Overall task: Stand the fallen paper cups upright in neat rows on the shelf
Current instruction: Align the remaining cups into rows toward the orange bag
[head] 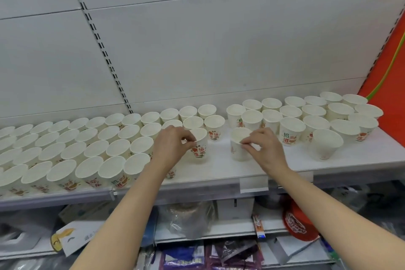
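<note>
Two hands work at the white shelf [219, 166]. Left hand [173, 144] pinches the rim of an upright cup [200, 146] beside the packed rows [87, 151]; right hand [263, 149] pinches another upright cup [237, 147], both standing in the middle gap.

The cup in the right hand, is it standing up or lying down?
Standing up. The cup sits on the shelf with its round mouth facing up, while the right hand pinches its rim.
</note>
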### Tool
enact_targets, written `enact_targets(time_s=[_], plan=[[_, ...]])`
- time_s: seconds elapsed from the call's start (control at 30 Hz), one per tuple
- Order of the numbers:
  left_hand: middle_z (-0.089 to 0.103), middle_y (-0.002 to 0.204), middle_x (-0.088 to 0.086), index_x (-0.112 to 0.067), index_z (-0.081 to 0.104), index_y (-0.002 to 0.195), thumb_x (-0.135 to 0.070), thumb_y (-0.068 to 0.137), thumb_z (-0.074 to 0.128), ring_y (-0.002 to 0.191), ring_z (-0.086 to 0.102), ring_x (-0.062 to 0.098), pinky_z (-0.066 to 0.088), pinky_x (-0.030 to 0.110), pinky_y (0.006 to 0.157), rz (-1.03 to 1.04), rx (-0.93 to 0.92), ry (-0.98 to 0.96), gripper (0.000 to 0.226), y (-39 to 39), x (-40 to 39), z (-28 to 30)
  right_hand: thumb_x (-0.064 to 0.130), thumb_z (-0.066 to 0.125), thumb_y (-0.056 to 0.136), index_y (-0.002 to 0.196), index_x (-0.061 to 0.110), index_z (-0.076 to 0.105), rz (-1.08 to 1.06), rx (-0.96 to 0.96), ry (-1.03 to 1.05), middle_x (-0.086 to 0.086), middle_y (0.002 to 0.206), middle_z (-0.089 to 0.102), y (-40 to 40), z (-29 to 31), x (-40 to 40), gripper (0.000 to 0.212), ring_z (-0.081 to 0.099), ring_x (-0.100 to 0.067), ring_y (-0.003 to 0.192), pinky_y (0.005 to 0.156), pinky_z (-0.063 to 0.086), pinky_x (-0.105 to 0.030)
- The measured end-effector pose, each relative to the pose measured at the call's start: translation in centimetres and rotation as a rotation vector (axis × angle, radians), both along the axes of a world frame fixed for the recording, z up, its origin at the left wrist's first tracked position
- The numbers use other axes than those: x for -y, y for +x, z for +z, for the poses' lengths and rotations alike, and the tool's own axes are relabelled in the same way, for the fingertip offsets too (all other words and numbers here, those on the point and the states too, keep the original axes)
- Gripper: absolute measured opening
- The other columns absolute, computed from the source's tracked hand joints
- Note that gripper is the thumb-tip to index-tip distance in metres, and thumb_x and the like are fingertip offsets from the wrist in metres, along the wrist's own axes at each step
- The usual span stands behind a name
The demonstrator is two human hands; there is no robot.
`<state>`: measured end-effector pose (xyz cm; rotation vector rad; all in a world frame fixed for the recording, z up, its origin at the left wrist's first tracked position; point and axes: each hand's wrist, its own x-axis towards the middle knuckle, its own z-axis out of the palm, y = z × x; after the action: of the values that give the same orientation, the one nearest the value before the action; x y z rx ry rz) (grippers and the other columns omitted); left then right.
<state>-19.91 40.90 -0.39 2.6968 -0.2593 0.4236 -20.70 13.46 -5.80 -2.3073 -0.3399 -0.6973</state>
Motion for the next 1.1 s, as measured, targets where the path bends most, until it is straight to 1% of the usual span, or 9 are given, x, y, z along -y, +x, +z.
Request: enact_targets(time_s=[0.1,0.3,0.43,0.53,0.6,0.73,0.83,0.97,1.1], plan=[[0.069,0.085,-0.015,-0.034,0.073,0.082,-0.036,0.08,0.074,0.088,0.054,0.011,0.038,0.029,0.068,0.009,0.006,0.064,0.002,0.0,-0.3,-0.5,0.012,0.078,0.074,0.082,0.018,0.076,0.051,-0.045,0.044,0.007,0.086,0.065,0.3,0.0,-3.6,0.009,0.053,-0.012,0.1,0.08,0.043,-0.024],[0.067,0.09,-0.01,-0.031,0.071,0.086,-0.038,0.083,0.07,0.092,0.054,0.016,0.044,0.032,0.07,-0.01,-0.014,0.15,0.008,0.7,-0.9,-1.9,0.012,0.074,0.079,0.082,0.017,0.074,0.1,-0.071,-0.034,0.007,0.089,0.07,1.3,-0.6,-7.2,0.006,0.056,-0.017,0.104,0.08,0.047,-0.029],[0.066,0.096,-0.008,-0.028,0.071,0.089,-0.035,0.086,0.068,0.097,0.054,0.016,0.045,0.033,0.071,-0.034,-0.009,0.151,0.008,1.0,-0.9,-2.0,0.011,0.073,0.08,0.085,0.015,0.075,0.027,-0.052,-0.071,0.002,0.091,0.07,1.5,-1.2,-7.7,0.007,0.058,-0.018,0.101,0.076,0.046,-0.026],[0.067,0.098,-0.009,-0.028,0.07,0.091,-0.036,0.086,0.068,0.099,0.055,0.016,0.044,0.031,0.069,-0.049,-0.001,0.17,0.01,1.2,-1.4,-2.3,0.011,0.074,0.079,0.085,0.015,0.075,0.012,-0.014,-0.092,0.0,0.089,0.07,1.7,-1.4,-8.2,0.007,0.059,-0.02,0.096,0.07,0.052,-0.033],[0.067,0.102,-0.01,-0.029,0.07,0.097,-0.04,0.084,0.069,0.103,0.055,0.016,0.041,0.03,0.071,-0.054,-0.003,0.146,0.018,1.3,-1.6,-2.4,0.013,0.074,0.079,0.088,0.015,0.074,0.011,0.011,-0.095,0.001,0.089,0.07,1.7,-1.5,-8.5,0.009,0.059,-0.021,0.096,0.068,0.053,-0.034],[0.065,0.115,-0.011,-0.031,0.067,0.111,-0.049,0.085,0.066,0.111,0.053,0.016,0.042,0.031,0.081,-0.132,0.046,0.073,0.032,1.8,-1.4,-1.6,0.025,0.071,0.083,0.102,0.017,0.071,0.017,0.071,-0.079,0.004,0.098,0.069,1.2,-1.6,-8.1,0.021,0.053,-0.016,0.1,0.076,0.045,-0.026],[0.066,0.117,-0.011,-0.031,0.067,0.112,-0.043,0.087,0.065,0.112,0.054,0.016,0.041,0.03,0.084,-0.191,0.068,0.043,0.028,2.8,-0.2,-0.9,0.025,0.07,0.084,0.105,0.018,0.071,-0.06,0.109,-0.08,0.005,0.099,0.069,1.2,-1.5,-6.0,0.022,0.051,-0.014,0.1,0.078,0.043,-0.025],[0.066,0.113,-0.011,-0.032,0.067,0.113,-0.039,0.088,0.063,0.112,0.051,0.016,0.041,0.03,0.078,-0.245,0.003,0.073,0.026,4.5,2.7,-1.0,0.018,0.075,0.081,0.101,0.017,0.072,-0.229,0.105,-0.084,0.002,0.096,0.071,1.1,-1.6,-2.2,0.021,0.056,-0.022,0.096,0.076,0.047,-0.034],[0.069,0.105,-0.009,-0.028,0.07,0.112,-0.032,0.088,0.064,0.104,0.054,0.019,0.041,0.03,0.076,-0.315,-0.014,0.086,0.025,6.1,7.0,-1.1,0.014,0.077,0.077,0.099,0.015,0.073,-0.391,0.132,-0.116,0.0,0.091,0.071,1.0,-1.0,2.8,0.022,0.054,-0.026,0.093,0.079,0.041,-0.034]])
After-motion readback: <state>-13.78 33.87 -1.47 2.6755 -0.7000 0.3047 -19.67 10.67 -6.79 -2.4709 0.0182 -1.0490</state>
